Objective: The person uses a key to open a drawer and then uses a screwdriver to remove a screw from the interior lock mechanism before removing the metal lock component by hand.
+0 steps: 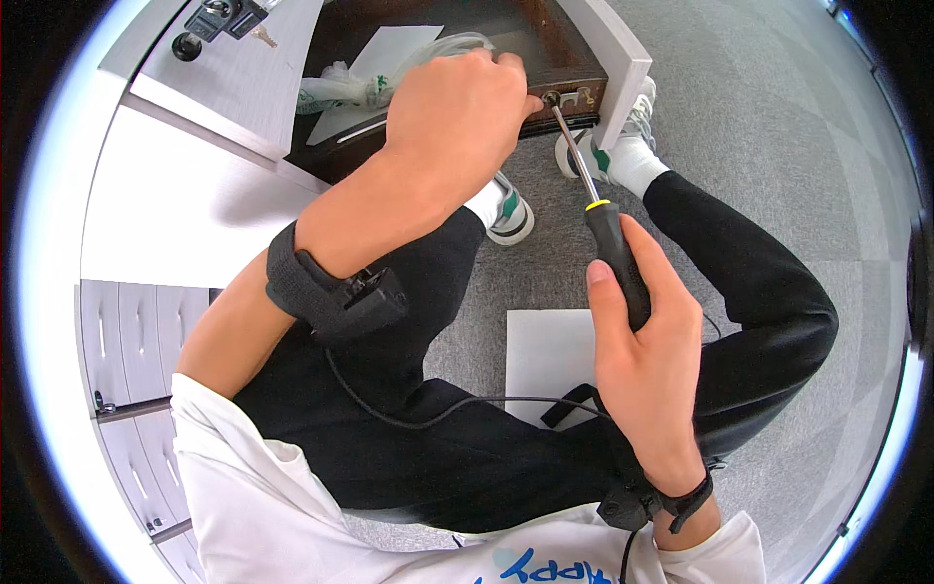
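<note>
My right hand (652, 360) is wrapped round the black handle of a screwdriver (615, 255) with a yellow ring. Its metal shaft slants up and away, and the tip meets a small round metal fitting (552, 98) on the dark side wall of an open drawer (355, 146). My left hand (452, 122) is closed over the top of that wall, one fingertip beside the fitting; its other fingers are partly hidden. Next to the fitting, nearer the drawer's pale front panel (618, 78), sits a metal bracket (581, 95).
Inside the drawer are a knotted clear plastic bag (365, 90) and a white sheet (389, 47). A lock with keys (224, 18) is on the cabinet at the upper left. Between my legs a white sheet (545, 355) lies on grey carpet, with a black cable (438, 417) crossing above it.
</note>
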Tool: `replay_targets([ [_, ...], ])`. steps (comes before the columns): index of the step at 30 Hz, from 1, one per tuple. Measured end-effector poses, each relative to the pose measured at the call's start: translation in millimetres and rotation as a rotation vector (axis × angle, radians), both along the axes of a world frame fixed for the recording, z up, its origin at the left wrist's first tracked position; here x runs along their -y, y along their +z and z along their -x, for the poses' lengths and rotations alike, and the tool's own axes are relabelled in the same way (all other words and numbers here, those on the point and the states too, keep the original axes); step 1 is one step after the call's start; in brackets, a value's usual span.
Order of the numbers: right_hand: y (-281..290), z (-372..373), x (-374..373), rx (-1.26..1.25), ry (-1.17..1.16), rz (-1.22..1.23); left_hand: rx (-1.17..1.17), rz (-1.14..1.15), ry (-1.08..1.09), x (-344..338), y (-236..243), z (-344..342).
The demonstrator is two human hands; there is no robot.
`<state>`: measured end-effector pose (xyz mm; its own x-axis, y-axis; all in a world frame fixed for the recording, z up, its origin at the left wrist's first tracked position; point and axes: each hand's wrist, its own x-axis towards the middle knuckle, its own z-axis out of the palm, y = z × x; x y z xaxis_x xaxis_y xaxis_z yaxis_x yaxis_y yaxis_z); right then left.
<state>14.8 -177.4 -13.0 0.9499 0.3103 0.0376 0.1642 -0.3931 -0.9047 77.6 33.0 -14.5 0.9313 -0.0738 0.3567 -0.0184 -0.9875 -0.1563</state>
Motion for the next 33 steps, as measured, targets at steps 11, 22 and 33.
replay_targets([
  [11, 2, -10, 10, -0.453, 0.036, -0.344, 0.019, -0.038, 0.008, 2, -2, -3],
  [22, -1, -27, 30, -0.914, 0.063, -0.874, 0.022, -0.062, 0.007, 4, 0, -2],
  [33, -23, -2, 16, -0.129, 0.029, -0.08, 0.023, -0.066, -0.003, 7, 1, -1],
])
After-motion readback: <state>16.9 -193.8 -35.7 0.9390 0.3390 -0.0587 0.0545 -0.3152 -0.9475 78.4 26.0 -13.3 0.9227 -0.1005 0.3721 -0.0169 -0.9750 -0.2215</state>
